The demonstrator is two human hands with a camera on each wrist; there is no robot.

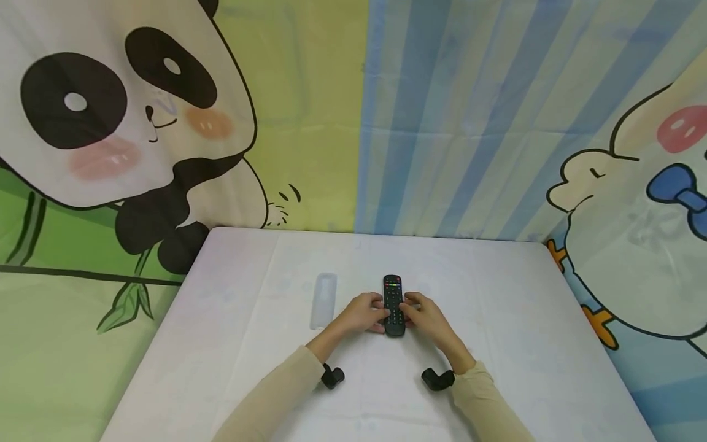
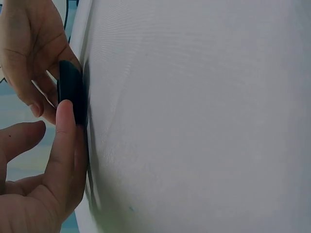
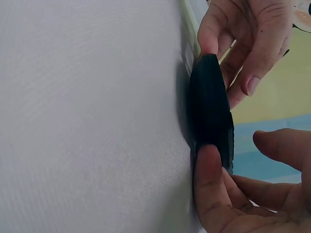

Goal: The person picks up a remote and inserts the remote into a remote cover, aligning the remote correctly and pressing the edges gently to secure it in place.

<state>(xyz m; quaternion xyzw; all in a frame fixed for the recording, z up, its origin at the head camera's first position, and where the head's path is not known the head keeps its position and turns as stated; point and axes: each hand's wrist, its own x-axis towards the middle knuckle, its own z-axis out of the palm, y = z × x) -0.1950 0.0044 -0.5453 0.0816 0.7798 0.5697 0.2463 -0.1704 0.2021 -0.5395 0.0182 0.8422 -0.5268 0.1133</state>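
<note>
Left hand [image 1: 361,314] and right hand [image 1: 425,316] both pinch 1 black remote [image 1: 393,304] (buttons up), lying on the white table [image 1: 497,319].

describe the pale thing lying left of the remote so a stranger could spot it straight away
On the white table in front of the panda wall hanging, look just left of the black remote that both hands grip. There lies a translucent remote-shaped sleeve, nearly the table's colour, untouched.
</note>
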